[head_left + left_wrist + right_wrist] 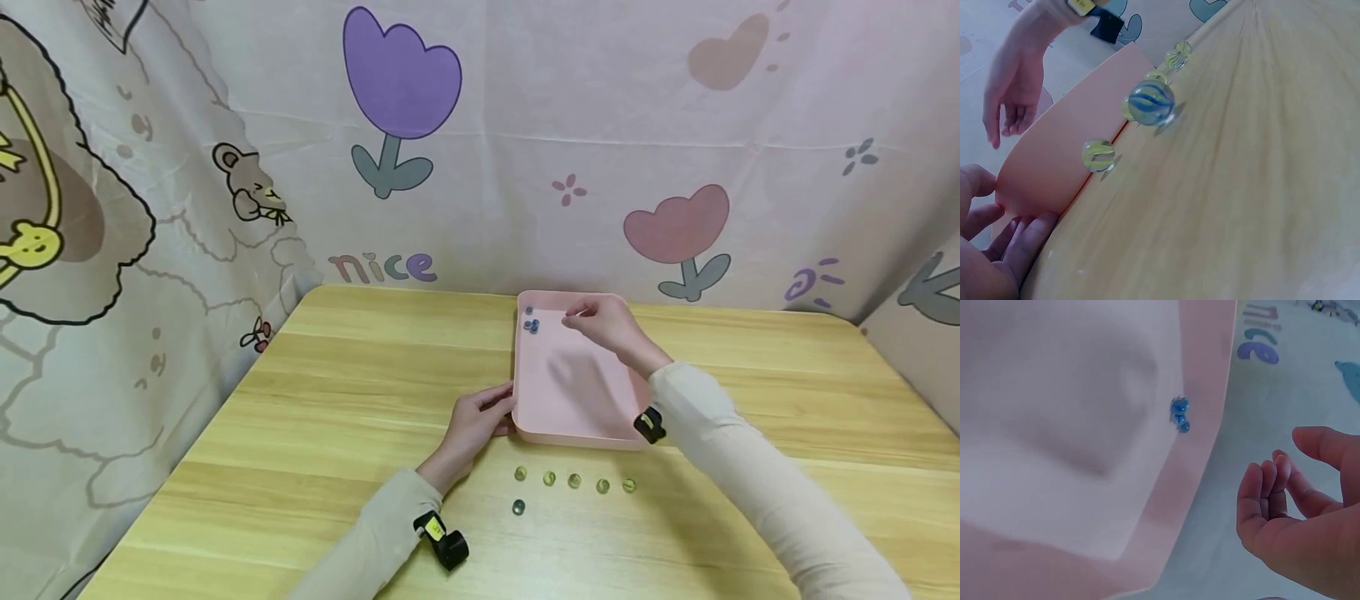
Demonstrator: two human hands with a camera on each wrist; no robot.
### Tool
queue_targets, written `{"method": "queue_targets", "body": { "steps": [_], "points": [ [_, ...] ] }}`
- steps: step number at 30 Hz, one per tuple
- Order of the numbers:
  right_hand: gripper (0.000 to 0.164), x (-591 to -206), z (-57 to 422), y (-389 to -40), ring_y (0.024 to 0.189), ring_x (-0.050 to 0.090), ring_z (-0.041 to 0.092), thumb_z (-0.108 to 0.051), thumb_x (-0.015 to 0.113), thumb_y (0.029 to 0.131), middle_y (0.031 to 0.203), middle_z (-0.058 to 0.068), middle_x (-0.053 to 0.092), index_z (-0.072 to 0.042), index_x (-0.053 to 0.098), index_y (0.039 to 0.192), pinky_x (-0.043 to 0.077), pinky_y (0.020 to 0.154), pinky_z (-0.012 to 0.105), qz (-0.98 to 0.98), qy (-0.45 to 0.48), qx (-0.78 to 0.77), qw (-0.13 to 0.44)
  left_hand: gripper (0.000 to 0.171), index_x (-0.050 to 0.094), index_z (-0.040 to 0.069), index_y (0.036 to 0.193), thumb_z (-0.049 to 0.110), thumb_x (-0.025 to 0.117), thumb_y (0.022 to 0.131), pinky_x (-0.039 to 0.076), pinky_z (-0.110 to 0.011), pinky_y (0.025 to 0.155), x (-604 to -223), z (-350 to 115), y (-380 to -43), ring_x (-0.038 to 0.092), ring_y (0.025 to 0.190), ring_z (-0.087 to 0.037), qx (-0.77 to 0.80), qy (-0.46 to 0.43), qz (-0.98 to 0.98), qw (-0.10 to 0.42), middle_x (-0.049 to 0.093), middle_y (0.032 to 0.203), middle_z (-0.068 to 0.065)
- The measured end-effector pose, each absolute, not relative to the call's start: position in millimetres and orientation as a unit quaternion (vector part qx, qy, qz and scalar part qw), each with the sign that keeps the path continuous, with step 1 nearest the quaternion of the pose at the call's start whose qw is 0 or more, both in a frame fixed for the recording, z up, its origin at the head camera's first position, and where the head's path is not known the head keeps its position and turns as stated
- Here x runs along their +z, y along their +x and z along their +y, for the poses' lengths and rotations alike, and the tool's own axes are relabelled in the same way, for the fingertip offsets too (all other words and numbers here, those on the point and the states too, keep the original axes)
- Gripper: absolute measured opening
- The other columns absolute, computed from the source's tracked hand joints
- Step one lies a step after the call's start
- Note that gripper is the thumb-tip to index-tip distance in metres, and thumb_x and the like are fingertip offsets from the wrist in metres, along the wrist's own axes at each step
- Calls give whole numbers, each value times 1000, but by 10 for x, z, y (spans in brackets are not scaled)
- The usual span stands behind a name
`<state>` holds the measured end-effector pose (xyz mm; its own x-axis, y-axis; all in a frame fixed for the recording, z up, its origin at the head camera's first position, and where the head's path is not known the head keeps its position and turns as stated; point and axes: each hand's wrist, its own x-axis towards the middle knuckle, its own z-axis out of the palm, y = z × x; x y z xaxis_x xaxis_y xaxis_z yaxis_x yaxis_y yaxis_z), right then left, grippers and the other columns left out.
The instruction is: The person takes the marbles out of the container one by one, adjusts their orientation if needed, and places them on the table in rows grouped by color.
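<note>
A pink tray lies on the table. My left hand rests its fingers against the outside of the tray's left wall, close to the front corner; the left wrist view shows the fingertips at that corner. Over the tray's far half hovers my right hand, fingers loosely bent. Nothing shows between its thumb and fingers in the right wrist view. Several blue marbles sit inside the tray by its far left corner. In front of the tray several yellow-streaked marbles form a row, with one blue-streaked marble nearer me.
The wooden table spreads out on both sides of the tray. A patterned cloth hangs behind the table and along its left and right sides. Each wrist carries a black strapped camera.
</note>
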<state>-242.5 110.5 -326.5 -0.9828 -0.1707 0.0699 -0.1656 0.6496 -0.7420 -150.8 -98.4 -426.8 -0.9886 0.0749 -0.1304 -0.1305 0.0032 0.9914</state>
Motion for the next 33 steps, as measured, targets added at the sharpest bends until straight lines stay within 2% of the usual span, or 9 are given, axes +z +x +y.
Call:
{"method": "queue_targets", "body": {
  "steps": [7, 11, 21, 27, 33],
  "points": [
    [19, -3308, 1003, -2582, 86, 53, 20, -21, 65, 90, 95, 7, 67, -5, 71, 98, 45, 71, 29, 921, -46, -387, 10, 36, 61, 4, 130, 15, 61, 95, 58, -29, 74, -4269, -992, -1515, 65, 87, -17, 705, -19, 706, 71, 63, 123, -15],
    [22, -3317, 939, -2639, 89, 51, 21, -22, 63, 91, 103, 11, 66, -4, 70, 102, 45, 74, 31, 911, -36, -409, 31, 37, 60, 4, 130, 15, 61, 95, 58, -29, 75, -4266, -1000, -1517, 65, 88, -17, 710, -16, 701, 70, 62, 123, -15],
    [21, -3574, 785, -2795, 80, 52, 19, -18, 66, 87, 87, 7, 61, 2, 67, 93, 45, 70, 28, 904, 36, -426, 12, 38, 60, 3, 130, 16, 62, 95, 58, -30, 75, -4275, -1003, -1503, 66, 90, -19, 711, -13, 700, 71, 61, 125, -17],
    [18, -3713, 657, -2847, 66, 49, 16, -14, 72, 82, 67, 2, 56, 3, 65, 77, 43, 60, 26, 910, 47, -412, -10, 37, 60, 3, 130, 16, 62, 95, 58, -29, 74, -4257, -984, -1500, 66, 90, -20, 715, -12, 695, 70, 61, 125, -17],
    [19, -3786, 525, -2836, 74, 56, 22, -14, 74, 81, 76, 9, 65, 3, 68, 82, 51, 72, 34, 919, 57, -391, -1, 38, 58, 1, 131, 14, 61, 95, 58, -30, 74, -4252, -990, -1483, 66, 92, -22, 721, -5, 689, 67, 61, 125, -20]
  ]
}}
